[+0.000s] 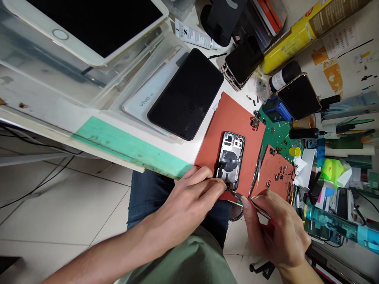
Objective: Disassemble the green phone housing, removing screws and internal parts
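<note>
An opened phone housing [229,161], its inside facing up with a dark round coil in the middle, lies on a reddish-brown mat [248,130]. At its lower corner, my left hand [198,193] is closed, fingers gripping the edge; the fingertips partly hide that corner. My right hand [275,225] pinches a slim metal tool [236,194] with a ridged grip. The tool's tip meets the bottom edge of the housing beside my left fingertips; whether it is a screwdriver or a pick I cannot tell. Tweezers [256,171] rest on the mat just right of the housing.
Small parts lie on a second brown mat [276,169] at the right. A black phone or screen [188,94] rests on a vivo phone [142,100] to the upper left. Behind are a white tablet [89,27], a yellow can [296,37] and a propped phone [299,96].
</note>
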Available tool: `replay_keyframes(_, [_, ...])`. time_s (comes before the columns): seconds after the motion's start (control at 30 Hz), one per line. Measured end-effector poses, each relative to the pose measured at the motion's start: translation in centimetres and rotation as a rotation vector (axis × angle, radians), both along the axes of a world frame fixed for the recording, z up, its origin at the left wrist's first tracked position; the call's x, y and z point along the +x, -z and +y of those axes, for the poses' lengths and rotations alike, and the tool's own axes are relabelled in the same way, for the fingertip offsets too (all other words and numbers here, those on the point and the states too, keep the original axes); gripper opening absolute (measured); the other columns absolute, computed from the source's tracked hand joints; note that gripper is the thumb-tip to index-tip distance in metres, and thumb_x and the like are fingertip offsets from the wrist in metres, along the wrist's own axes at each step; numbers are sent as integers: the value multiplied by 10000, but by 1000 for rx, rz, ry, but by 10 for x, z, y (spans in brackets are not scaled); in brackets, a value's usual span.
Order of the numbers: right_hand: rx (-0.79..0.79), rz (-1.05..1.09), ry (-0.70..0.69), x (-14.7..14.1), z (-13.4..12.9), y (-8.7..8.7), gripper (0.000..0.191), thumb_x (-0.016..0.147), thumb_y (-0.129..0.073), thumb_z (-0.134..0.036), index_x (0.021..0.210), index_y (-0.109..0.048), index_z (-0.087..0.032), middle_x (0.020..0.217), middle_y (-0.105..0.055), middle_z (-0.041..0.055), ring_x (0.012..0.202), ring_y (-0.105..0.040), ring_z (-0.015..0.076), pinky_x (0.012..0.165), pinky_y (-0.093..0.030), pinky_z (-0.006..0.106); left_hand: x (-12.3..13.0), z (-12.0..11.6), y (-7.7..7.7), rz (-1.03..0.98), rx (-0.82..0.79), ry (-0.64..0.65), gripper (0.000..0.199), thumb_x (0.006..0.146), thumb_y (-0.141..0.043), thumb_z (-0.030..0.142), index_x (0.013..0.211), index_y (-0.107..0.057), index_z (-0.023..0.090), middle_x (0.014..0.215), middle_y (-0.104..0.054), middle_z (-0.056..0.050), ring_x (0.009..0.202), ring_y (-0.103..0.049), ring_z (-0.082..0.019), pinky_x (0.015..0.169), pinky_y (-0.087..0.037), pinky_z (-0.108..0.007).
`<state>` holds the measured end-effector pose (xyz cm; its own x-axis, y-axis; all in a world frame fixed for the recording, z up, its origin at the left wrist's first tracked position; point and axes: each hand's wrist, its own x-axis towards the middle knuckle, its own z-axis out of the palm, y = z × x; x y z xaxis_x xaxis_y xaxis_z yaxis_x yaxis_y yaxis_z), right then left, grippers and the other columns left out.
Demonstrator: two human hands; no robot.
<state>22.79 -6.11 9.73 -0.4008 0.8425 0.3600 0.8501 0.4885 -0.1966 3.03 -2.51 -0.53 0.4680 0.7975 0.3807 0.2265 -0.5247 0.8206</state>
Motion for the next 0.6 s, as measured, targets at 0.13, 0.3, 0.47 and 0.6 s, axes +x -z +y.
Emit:
replay_keyframes(0.13, [-93,48,-13,-2,2,-3,352,890,-703,45,1175,-642,-153,807,-686,29,670,-617,159,557,-527,303,0,-1,1,3,-14,16,206,1026,-617,13,1149,-653,174,1053,-770,-48,956,-589,-202,860,-466,-380])
replay_keyframes(0.3, [-54,7,-54,-3,1,-5,287,877,-709,72,1089,-655,-114,734,-644,16,650,-576,156,558,-505,312,0,0,2,-2,-9,18,203,1028,-635,26,1184,-656,153,1044,-759,-43,967,-585,-196,859,-457,-377])
replay_keyframes(0.47, [-136,-17,48,-4,-2,-6,298,927,-721,2,1127,-617,-193,811,-691,-2,672,-637,136,585,-541,279,0,0,1,-14,-15,17,182,1023,-641,23,1158,-658,145,1026,-753,-38,951,-573,-191,846,-450,-375])
replay_keyframes(0.6, [-190,-8,66,-7,-3,-7,275,957,-702,-3,1038,-558,-223,765,-655,-31,651,-603,117,577,-488,261,0,0,0,-22,-14,15,213,1021,-654,28,1206,-656,133,1026,-755,-36,954,-565,-191,847,-444,-375])
